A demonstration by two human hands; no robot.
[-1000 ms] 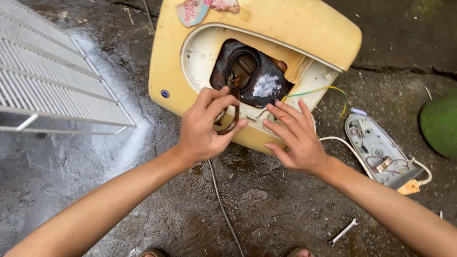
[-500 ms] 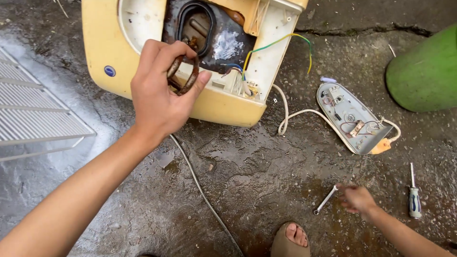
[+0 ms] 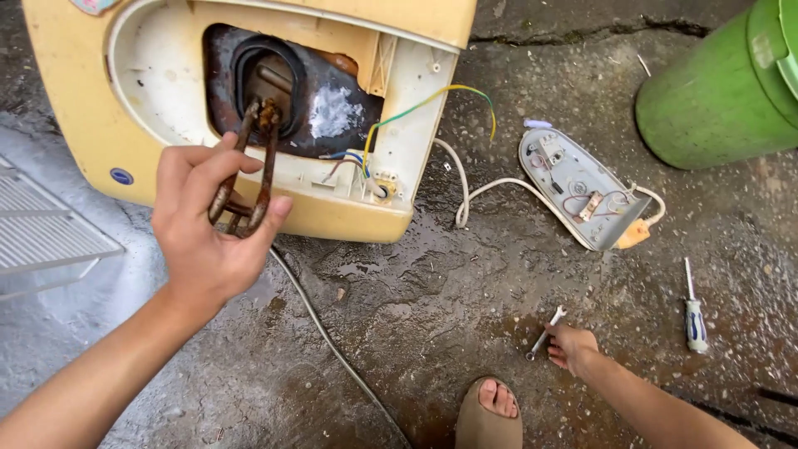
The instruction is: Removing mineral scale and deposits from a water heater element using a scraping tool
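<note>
Left hand (image 3: pixel 208 237) gripping one rusty heating coil (image 3: pixel 249 166), right hand (image 3: pixel 569 345) pinching one wrench (image 3: pixel 544 331), one screwdriver (image 3: pixel 694 312)

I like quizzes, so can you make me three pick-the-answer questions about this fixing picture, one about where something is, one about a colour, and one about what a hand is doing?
1. Where is the small wrench?
A. on the wet ground
B. inside the yellow casing
C. on the grille

2. What colour is the big bin?
A. red
B. green
C. black

3. What is the left hand doing?
A. lying flat
B. pointing
C. gripping a rusty bent rod

Answers: 1 A, it lies on the ground at the right hand fingertips. 2 B, its whole side is green. 3 C, the fingers curl around the rod.
</note>
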